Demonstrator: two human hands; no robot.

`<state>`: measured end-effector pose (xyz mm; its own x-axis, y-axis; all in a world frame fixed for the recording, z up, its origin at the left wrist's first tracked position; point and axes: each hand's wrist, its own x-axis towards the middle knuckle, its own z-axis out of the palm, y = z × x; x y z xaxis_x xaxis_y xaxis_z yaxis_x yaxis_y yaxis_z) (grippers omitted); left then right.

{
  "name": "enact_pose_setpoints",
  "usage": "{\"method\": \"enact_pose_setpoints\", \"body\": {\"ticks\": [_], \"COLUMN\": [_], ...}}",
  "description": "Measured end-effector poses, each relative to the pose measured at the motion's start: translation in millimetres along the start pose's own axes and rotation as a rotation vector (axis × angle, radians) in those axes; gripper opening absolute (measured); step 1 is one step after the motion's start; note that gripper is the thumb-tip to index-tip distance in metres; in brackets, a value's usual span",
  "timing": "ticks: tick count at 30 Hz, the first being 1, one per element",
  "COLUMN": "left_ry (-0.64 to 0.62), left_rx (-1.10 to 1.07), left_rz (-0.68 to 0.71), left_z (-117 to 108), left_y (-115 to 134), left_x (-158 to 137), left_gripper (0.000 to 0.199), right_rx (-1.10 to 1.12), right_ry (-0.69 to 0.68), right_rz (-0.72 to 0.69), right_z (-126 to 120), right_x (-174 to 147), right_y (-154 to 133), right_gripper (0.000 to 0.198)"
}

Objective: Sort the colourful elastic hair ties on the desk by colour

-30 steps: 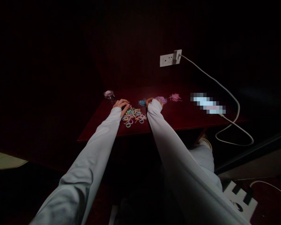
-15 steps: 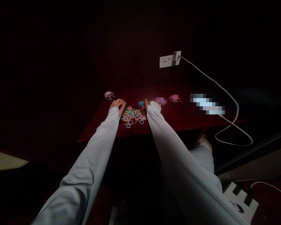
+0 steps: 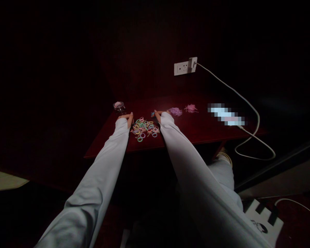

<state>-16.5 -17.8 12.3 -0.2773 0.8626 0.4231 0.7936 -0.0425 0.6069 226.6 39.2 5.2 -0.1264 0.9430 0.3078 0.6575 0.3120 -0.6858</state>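
A heap of pastel ring-shaped hair ties (image 3: pixel 144 128) lies on the dark red table between my hands. My left hand (image 3: pixel 130 119) is at the heap's left side, fingers curled together; whatever they may hold is hidden. Beyond the heap, my right hand (image 3: pixel 160 115) closes its fingers at a small bunch of thin blue strands (image 3: pixel 152 114), covering most of it. Just right of that hand is a pile of thin purple strands (image 3: pixel 175 111), with a pink strand pile (image 3: pixel 191 108) farther right. Behind my left hand stands a clear jar (image 3: pixel 119 107) with something pale pink on top.
A blurred-out bright device (image 3: pixel 226 115) lies at the table's right, joined to a white cable (image 3: pixel 257 120). The cable loops up to a charger in the wall socket (image 3: pixel 182 68). The table's front edge (image 3: pixel 105 154) runs below my forearms. A white box (image 3: pixel 266 220) sits low at right.
My left hand has drawn slightly left, away from the hair ties. My right hand has shifted left over the blue strands, hiding more of them. The whole view has moved a little.
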Motion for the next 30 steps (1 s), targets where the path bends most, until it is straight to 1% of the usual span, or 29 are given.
{"method": "enact_pose_setpoints", "body": {"ticks": [1,2,4,5,8,10,13,19,22,26,30], "left_ry": [0.017,0.032,0.055,0.046,-0.033,-0.088,-0.131,-0.176,-0.171,-0.158,-0.087], "left_rx": [0.015,0.032,0.054,0.057,0.068,0.091,0.117,0.141,0.163,0.123,0.110], "left_rz": [-0.006,0.004,0.054,0.080,0.103,0.111,0.144,0.220,0.207,0.198,0.191], "left_z": [-0.3,-0.2,1.0,2.0,5.7,7.7,9.3,11.6,14.3,16.1,17.0], "left_y": [1.6,2.9,4.8,5.2,4.4,2.7,-0.5,-6.9,-9.5,-13.1,-15.5], "left_x": [-0.6,-1.2,-2.0,-2.3,-2.4,-1.8,-0.7,0.9,2.9,5.3,7.1], "left_gripper": [0.055,0.052,0.046,0.043,0.033,0.028,0.023,0.029,0.030,0.031,0.031], "right_rx": [0.043,0.075,0.104,0.102,0.039,-0.003,-0.008,0.033,0.092,0.183,0.208], "right_ry": [-0.057,-0.092,-0.179,-0.218,-0.315,-0.342,-0.340,-0.294,-0.301,-0.324,-0.316], "right_rz": [0.004,-0.022,-0.072,-0.090,-0.168,-0.226,-0.244,-0.163,-0.137,-0.151,-0.149], "right_z": [-2.6,-5.3,-9.8,-11.3,-12.6,-11.4,-8.8,-2.7,1.6,8.5,16.7], "right_x": [-3.4,-6.9,-13.4,-16.0,-20.1,-20.2,-18.8,-14.5,-10.7,-4.3,3.4], "right_y": [-3.7,-7.8,-15.9,-19.4,-25.6,-26.2,-23.8,-15.6,-11.6,-7.0,-2.7], "right_gripper": [0.050,0.045,0.038,0.036,0.035,0.036,0.032,0.017,0.015,0.013,0.013]}}
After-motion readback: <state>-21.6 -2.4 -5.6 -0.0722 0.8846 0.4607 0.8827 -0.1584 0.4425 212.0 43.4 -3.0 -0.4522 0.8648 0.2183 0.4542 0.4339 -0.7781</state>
